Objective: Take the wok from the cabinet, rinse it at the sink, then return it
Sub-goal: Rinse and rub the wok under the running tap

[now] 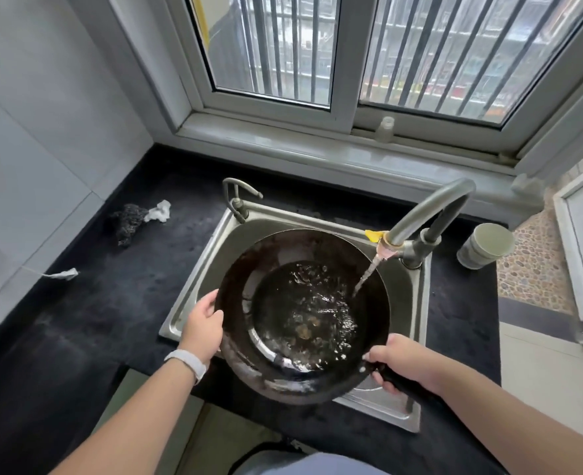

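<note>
A dark, worn wok point(302, 317) hangs over the steel sink point(197, 289), tilted slightly toward me, with water pooled and splashing in its bottom. My left hand point(202, 323) grips the wok's left rim. Its black handle is held in my right hand point(400, 361) at the lower right. The curved grey faucet point(427, 214) stands at the sink's right rear, and a thin stream of water runs from its spout into the wok's right side.
A black countertop point(94, 320) surrounds the sink. On it lie a dark scouring pad point(127, 219) with a white scrap beside it at the left and a pale cup point(485, 246) at the right. A small second tap point(237, 200) stands behind the sink, below the barred window.
</note>
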Available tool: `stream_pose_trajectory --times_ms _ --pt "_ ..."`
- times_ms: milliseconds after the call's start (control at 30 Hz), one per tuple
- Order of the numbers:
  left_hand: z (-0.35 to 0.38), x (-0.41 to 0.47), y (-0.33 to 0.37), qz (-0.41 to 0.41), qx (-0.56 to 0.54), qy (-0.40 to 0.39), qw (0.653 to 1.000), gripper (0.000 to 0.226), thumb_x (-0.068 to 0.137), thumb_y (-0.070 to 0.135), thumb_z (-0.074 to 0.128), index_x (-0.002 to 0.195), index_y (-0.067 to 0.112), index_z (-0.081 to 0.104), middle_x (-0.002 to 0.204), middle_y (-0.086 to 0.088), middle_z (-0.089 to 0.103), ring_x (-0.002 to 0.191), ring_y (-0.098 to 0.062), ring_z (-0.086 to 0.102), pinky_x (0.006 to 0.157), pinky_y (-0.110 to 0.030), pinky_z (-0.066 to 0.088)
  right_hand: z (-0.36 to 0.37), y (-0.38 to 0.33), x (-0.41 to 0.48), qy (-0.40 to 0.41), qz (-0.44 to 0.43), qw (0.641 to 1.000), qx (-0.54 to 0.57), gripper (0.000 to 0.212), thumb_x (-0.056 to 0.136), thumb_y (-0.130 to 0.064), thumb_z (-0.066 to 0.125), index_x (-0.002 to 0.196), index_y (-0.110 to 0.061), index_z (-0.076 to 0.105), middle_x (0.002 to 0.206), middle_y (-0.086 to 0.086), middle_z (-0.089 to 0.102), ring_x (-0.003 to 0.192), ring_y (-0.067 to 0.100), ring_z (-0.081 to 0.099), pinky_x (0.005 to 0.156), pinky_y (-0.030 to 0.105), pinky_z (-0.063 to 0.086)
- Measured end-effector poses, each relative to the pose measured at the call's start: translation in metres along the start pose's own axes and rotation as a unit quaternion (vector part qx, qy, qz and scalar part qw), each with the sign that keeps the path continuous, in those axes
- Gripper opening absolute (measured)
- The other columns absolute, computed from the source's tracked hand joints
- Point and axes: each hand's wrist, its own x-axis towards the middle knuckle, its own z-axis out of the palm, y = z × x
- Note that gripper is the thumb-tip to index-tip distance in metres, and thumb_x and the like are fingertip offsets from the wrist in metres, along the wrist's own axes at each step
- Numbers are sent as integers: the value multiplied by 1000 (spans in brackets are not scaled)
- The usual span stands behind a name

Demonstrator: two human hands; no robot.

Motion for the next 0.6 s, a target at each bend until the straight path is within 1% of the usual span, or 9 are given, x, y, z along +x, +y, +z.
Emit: stream_pose_trajectory --times_ms 67,133,167,200,267,300,367,467,600 --pt "4 3 6 1 -16 13 1000 43 99 -1 45 131 26 56 113 12 68 112 -16 64 102 -44 51 -6 -10 6 12 -23 1000 -6 39 98 -8 51 59 -2 53 45 10 55 35 19 47 42 24 40" --pt "10 9 9 -1 -17 14 1000 44 99 -1 46 129 31 52 117 14 64 115 -13 60 105 -41 47 -14 -19 12 22 -45 999 -11 37 97 -8 50 61 -1 54 49 13 56 37 21 47 43 25 39" --pt "14 12 12 -3 -21 13 1000 47 98 -1 47 132 32 50 122 11 62 119 -13 58 106 -41 45 -19 -23 14 27 -57 998 -14 35 97 -7 49 63 -1 55 51 14 56 39 22 47 43 26 38" --pt "17 17 13 -12 -30 13 999 51 98 -1 48 136 32 50 128 5 63 123 -17 58 107 -43 45 -23 -26 16 32 -70 997 -19 32 97 -6 48 67 0 56 54 16 56 40 22 47 41 26 38" --pt "25 22 15 -26 -48 5 998 53 96 -3 46 134 34 53 127 -1 67 120 -24 62 103 -46 49 -32 -33 18 44 -91 995 -27 23 96 -3 46 76 0 56 57 18 57 42 23 47 40 26 38" --pt "29 24 15 -33 -53 1 998 52 97 -4 45 132 33 54 123 -2 69 115 -24 65 100 -46 51 -36 -35 19 49 -99 993 -27 18 96 -2 46 81 -1 55 58 18 57 42 23 47 39 27 39" --pt "37 26 15 -49 -63 11 997 51 96 -4 45 136 27 53 118 -2 71 109 -24 67 97 -47 54 -42 -37 22 58 -112 992 -26 11 95 -1 45 88 -2 53 58 19 57 41 23 47 39 27 38" --pt "41 31 13 -76 -73 18 994 46 97 1 45 135 25 54 113 -2 71 105 -25 68 90 -49 58 -49 -41 26 56 -123 990 -41 8 94 -2 44 94 -4 52 59 21 56 42 24 45 40 27 38" --pt "42 38 19 -85 -86 -18 993 42 100 6 43 136 27 55 120 -1 69 112 -26 66 90 -46 58 -51 -44 31 65 -134 987 -52 11 92 -3 42 98 -5 51 60 21 58 45 25 45 40 27 39"
